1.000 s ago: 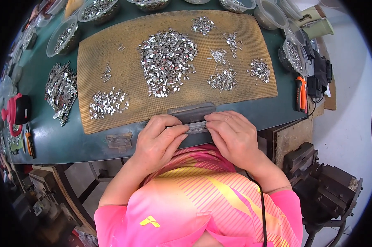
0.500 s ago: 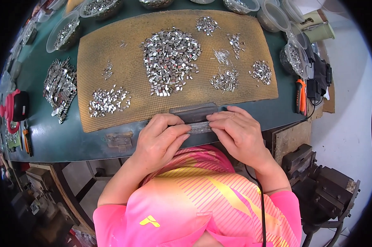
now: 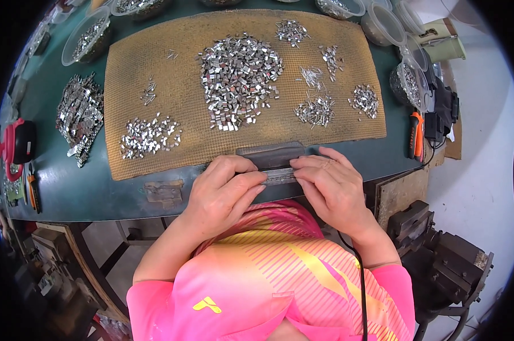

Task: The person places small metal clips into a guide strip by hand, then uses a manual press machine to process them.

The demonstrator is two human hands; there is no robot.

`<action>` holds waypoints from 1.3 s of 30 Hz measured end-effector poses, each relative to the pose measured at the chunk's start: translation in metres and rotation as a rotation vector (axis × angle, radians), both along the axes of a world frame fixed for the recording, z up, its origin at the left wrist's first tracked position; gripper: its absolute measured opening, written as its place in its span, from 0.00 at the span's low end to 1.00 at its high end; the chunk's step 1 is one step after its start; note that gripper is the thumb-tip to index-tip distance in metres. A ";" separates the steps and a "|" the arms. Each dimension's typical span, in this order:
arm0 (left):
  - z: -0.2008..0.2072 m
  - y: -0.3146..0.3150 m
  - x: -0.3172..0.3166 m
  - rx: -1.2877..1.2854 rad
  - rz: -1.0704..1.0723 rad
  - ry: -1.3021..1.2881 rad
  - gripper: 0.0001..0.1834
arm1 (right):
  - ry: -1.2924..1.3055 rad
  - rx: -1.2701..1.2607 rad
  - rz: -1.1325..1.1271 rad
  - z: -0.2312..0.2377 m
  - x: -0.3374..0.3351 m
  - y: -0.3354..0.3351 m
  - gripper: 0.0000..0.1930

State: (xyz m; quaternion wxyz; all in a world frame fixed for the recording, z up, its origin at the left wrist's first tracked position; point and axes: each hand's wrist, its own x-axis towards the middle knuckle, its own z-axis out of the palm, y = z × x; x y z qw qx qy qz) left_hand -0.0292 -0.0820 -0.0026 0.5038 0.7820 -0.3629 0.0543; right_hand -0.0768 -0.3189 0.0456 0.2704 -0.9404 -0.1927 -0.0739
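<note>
Your left hand (image 3: 220, 184) and right hand (image 3: 338, 187) have fingers (image 3: 249, 181) clamped on the metal strip (image 3: 281, 175) at nine and three o'clock, probably to steady it, near the six-o'clock edge of the tabletop (image 3: 106, 196).

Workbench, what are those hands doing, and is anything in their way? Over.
Left hand and right hand: holding opposite ends of metal strip. Dark block just beyond strip. Strip's middle in plain view.

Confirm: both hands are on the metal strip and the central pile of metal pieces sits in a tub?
Wrong on the central pile: the head view shows it loose on the tan mat. Left hand and right hand touch the strip.
</note>
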 end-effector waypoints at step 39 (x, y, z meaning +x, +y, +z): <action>-0.001 0.000 0.002 -0.010 -0.024 -0.001 0.16 | 0.048 -0.156 0.059 0.017 0.008 0.002 0.06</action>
